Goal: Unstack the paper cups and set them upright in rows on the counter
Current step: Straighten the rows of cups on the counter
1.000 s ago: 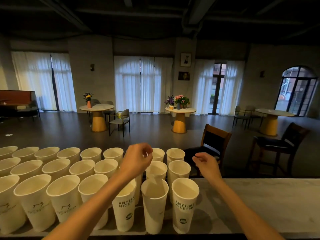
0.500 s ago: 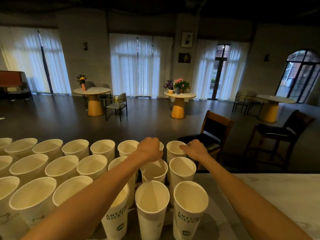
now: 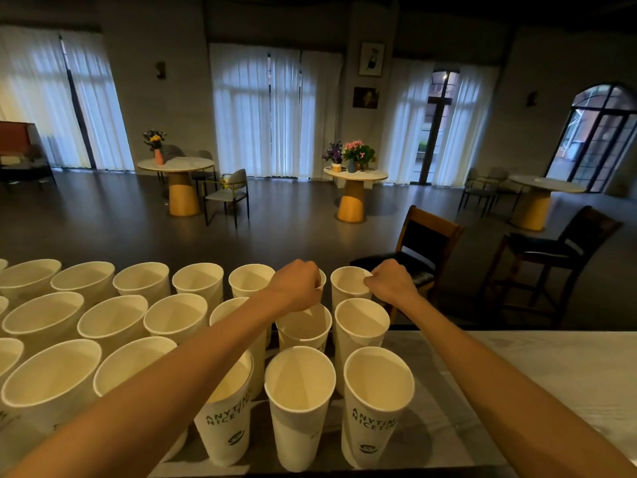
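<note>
Several white paper cups stand upright in three rows on the counter [image 3: 551, 374], some printed "ANYTIME NICETIME", such as the front right cup [image 3: 377, 401]. My left hand [image 3: 298, 286] is curled over a back-row cup [image 3: 322, 278], fingers closed at its rim; most of that cup is hidden behind the hand. My right hand [image 3: 391, 282] pinches the right side of the rim of the last back-row cup [image 3: 348, 282]. Both forearms reach across the front rows.
The pale counter runs on to the right of the cups. Just beyond its far edge stand a wooden chair [image 3: 425, 243] and a dark bar stool [image 3: 551, 250]. Round tables with flowers stand farther off in the room.
Both hands have moved forward and down from above the middle row to the rims of the two rightmost back-row cups. The view has come closer to the cups.
</note>
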A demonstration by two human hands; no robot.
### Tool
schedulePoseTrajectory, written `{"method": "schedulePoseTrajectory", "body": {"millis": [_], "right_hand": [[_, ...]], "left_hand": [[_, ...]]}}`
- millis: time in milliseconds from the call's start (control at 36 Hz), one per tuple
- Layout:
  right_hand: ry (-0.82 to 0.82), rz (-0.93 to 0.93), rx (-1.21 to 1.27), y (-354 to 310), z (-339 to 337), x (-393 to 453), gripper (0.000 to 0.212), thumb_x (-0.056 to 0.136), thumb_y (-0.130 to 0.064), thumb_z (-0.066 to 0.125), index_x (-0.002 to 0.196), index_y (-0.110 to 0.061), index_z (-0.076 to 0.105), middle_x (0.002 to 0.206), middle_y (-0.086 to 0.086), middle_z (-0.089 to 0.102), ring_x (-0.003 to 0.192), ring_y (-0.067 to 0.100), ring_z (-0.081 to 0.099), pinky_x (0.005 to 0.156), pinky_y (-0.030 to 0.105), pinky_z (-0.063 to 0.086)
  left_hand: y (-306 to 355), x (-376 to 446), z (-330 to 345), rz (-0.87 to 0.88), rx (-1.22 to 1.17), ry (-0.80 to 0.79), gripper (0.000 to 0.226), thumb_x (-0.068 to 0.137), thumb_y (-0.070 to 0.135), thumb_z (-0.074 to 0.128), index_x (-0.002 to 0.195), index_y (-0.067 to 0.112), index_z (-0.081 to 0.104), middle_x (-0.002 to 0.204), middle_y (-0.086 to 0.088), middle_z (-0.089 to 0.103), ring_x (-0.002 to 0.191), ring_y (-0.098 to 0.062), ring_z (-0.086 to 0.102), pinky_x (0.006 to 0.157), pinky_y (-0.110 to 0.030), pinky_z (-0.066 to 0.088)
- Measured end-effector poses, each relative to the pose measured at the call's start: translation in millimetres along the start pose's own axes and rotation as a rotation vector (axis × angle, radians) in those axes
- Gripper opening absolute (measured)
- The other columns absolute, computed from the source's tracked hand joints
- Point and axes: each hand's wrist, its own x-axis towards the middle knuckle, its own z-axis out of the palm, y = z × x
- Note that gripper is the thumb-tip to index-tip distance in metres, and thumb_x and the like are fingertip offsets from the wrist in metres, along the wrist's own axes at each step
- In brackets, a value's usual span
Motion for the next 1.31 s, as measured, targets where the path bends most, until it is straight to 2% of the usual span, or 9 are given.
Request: {"method": "schedulePoseTrajectory", "body": {"millis": [222, 333, 444, 528, 639, 778, 889, 1083, 1306], "right_hand": [[0.002, 0.029, 0.019, 5, -5, -6, 0.036, 0.084, -0.019, 0.066, 0.053, -0.011, 0.05, 0.054, 0.004, 0.052, 0.056, 0.02, 0.054, 0.062, 0.033, 0.048], [-0.006, 0.035, 0.038, 9, -6, -7, 0.034, 0.086, -0.027, 0.067, 0.059, -0.01, 0.053, 0.059, 0.005, 0.055, 0.06, 0.02, 0.057, 0.062, 0.033, 0.048], [0.004, 0.04, 0.055, 15, -8, -7, 0.038, 0.091, -0.04, 0.065, 0.068, -0.01, 0.061, 0.066, 0.005, 0.061, 0.065, 0.02, 0.061, 0.068, 0.035, 0.052], [0.088, 0.034, 0.044, 17, -15, -13, 0.046, 0.091, -0.051, 0.062, 0.065, -0.013, 0.06, 0.062, 0.004, 0.058, 0.062, 0.02, 0.06, 0.064, 0.036, 0.054], [0.227, -0.04, 0.066, 9, -31, -22, 0.042, 0.092, -0.045, 0.064, 0.065, -0.013, 0.059, 0.059, 0.003, 0.056, 0.06, 0.022, 0.06, 0.052, 0.031, 0.046], [0.207, -0.137, 0.115, -33, -35, -38, 0.029, 0.09, -0.039, 0.067, 0.104, -0.014, 0.071, 0.107, 0.007, 0.071, 0.101, 0.029, 0.066, 0.075, 0.032, 0.047], [0.113, -0.234, 0.205, -76, -25, -66, 0.018, 0.089, -0.03, 0.071, 0.09, -0.012, 0.073, 0.097, 0.008, 0.073, 0.094, 0.027, 0.067, 0.076, 0.033, 0.049], [0.062, -0.359, 0.234, -136, 7, -122, 0.011, 0.085, -0.033, 0.076, 0.086, -0.023, 0.074, 0.087, -0.007, 0.07, 0.084, 0.011, 0.065, 0.074, 0.032, 0.055], [0.069, -0.299, 0.119, -182, 35, -180, 0.007, 0.083, -0.031, 0.075, 0.086, -0.024, 0.074, 0.082, -0.011, 0.063, 0.08, 0.009, 0.062, 0.064, 0.025, 0.047]], "left_hand": [[-1, -5, -6, -0.002, -0.032, -0.01, 0.02, 0.094, 0.026, 0.068, 0.101, 0.012, 0.078, 0.091, -0.006, 0.074, 0.078, -0.02, 0.069, 0.08, -0.036, 0.062], [1, -6, -10, -0.005, -0.055, 0.0, 0.023, 0.095, 0.03, 0.067, 0.101, 0.011, 0.079, 0.083, -0.003, 0.071, 0.073, -0.017, 0.067, 0.069, -0.028, 0.057], [1, -12, -31, 0.011, -0.09, 0.041, 0.028, 0.097, 0.033, 0.064, 0.112, 0.013, 0.076, 0.104, -0.005, 0.075, 0.087, -0.017, 0.068, 0.08, -0.031, 0.058], [-14, -26, -58, -0.005, -0.112, 0.092, 0.024, 0.097, 0.033, 0.064, 0.103, 0.015, 0.077, 0.099, -0.003, 0.075, 0.086, -0.016, 0.069, 0.083, -0.038, 0.06], [-47, -58, -98, -0.09, -0.15, 0.225, 0.015, 0.093, 0.021, 0.068, 0.093, 0.01, 0.078, 0.091, -0.007, 0.077, 0.081, -0.017, 0.069, 0.076, -0.039, 0.059], [-85, -112, -129, -0.222, -0.158, 0.276, 0.008, 0.093, 0.018, 0.071, 0.097, 0.015, 0.077, 0.088, 0.003, 0.07, 0.076, -0.004, 0.062, 0.06, -0.017, 0.046], [-112, -146, -141, -0.276, -0.148, 0.276, 0.011, 0.091, 0.02, 0.073, 0.098, 0.013, 0.079, 0.093, -0.003, 0.075, 0.077, -0.009, 0.067, 0.065, -0.023, 0.053], [-134, -186, -149, -0.088, -0.071, 0.123, 0.018, 0.094, 0.034, 0.07, 0.104, 0.021, 0.076, 0.096, 0.009, 0.07, 0.079, -0.002, 0.06, 0.06, -0.013, 0.042], [-144, -214, -147, 0.189, 0.022, -0.128, 0.043, 0.081, 0.065, 0.07, 0.103, 0.028, 0.075, 0.096, 0.017, 0.067, 0.08, -0.002, 0.062, 0.06, -0.014, 0.043]]}}
